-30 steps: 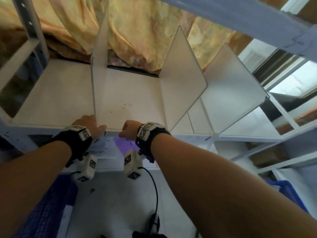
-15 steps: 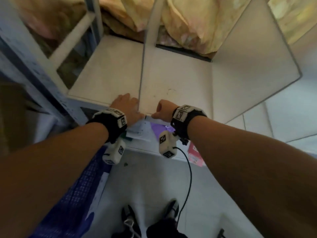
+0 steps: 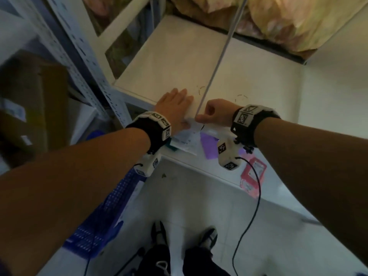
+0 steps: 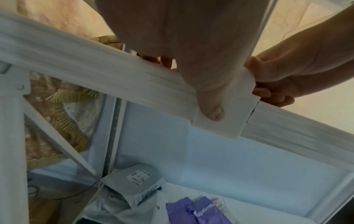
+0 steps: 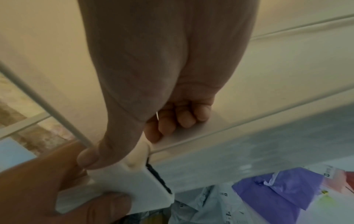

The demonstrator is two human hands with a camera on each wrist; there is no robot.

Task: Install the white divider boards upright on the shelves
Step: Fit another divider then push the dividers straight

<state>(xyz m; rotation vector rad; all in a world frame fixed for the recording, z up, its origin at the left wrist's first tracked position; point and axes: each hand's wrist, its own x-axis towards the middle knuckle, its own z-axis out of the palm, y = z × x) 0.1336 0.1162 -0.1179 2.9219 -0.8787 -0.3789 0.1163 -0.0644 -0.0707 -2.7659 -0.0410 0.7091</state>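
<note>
A white divider board [image 3: 219, 54] stands upright on the white shelf [image 3: 169, 56], seen edge-on as a thin line. At its foot a white clip [image 4: 220, 124] hooks over the shelf's front rail [image 4: 95, 72]. My left hand [image 3: 175, 104] lies flat on the shelf left of the board, and its thumb [image 4: 210, 106] presses the clip's face. My right hand [image 3: 215, 114] is curled at the board's front bottom corner. Its thumb [image 5: 88, 157] sits on the board's foot and its fingers [image 5: 182, 119] are folded against the shelf on the right side.
A second divider board [image 3: 328, 86] stands to the right. Grey parcels [image 4: 134, 181], purple bags [image 3: 209, 146] and a pink packet [image 3: 253, 176] lie on the lower shelf. A perforated post [image 3: 89, 62], a cardboard box [image 3: 29, 106] and a blue basket [image 3: 99, 226] are on the left.
The head view has tilted down and to the left, bringing the floor and feet into sight. Both hands stay at the board's foot; the left fingers now lie flatter on the shelf.
</note>
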